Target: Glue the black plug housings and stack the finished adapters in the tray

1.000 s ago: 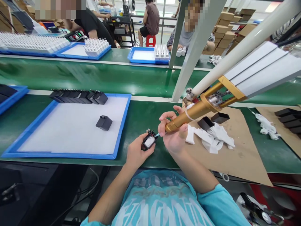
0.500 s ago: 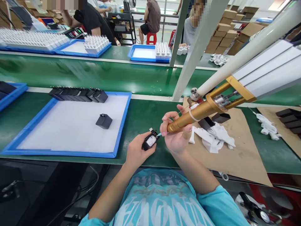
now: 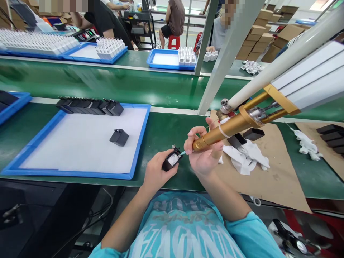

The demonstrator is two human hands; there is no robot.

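Between the thumb and fingers of my left hand point(image 3: 156, 168) is a small black plastic housing point(image 3: 167, 165) with a white part inside its open face. My right hand point(image 3: 202, 152) is wrapped loosely round the front of a gold-coloured glue dispenser point(image 3: 215, 139), palm up. The dispenser's thin teal nozzle point(image 3: 183, 153) points down-left, its tip at the edge of the housing's opening. Whether any glue is coming out is too small to tell. Left of my hands, one black housing point(image 3: 119, 137) stands alone on a blue-rimmed tray point(image 3: 131, 165).
Several black housings point(image 3: 88, 106) line the tray's back edge. Crumpled white cloths point(image 3: 248, 157) and black cases point(image 3: 253, 134) lie on brown cardboard point(image 3: 282, 179) at right. A white post point(image 3: 215, 79) rises behind the dispenser. Across the green belt, co-workers sit near trays of white parts point(image 3: 186, 56).
Almost nothing differs. The nozzle tip and my right hand have shifted very slightly against the housing, which my left hand keeps in the same place.
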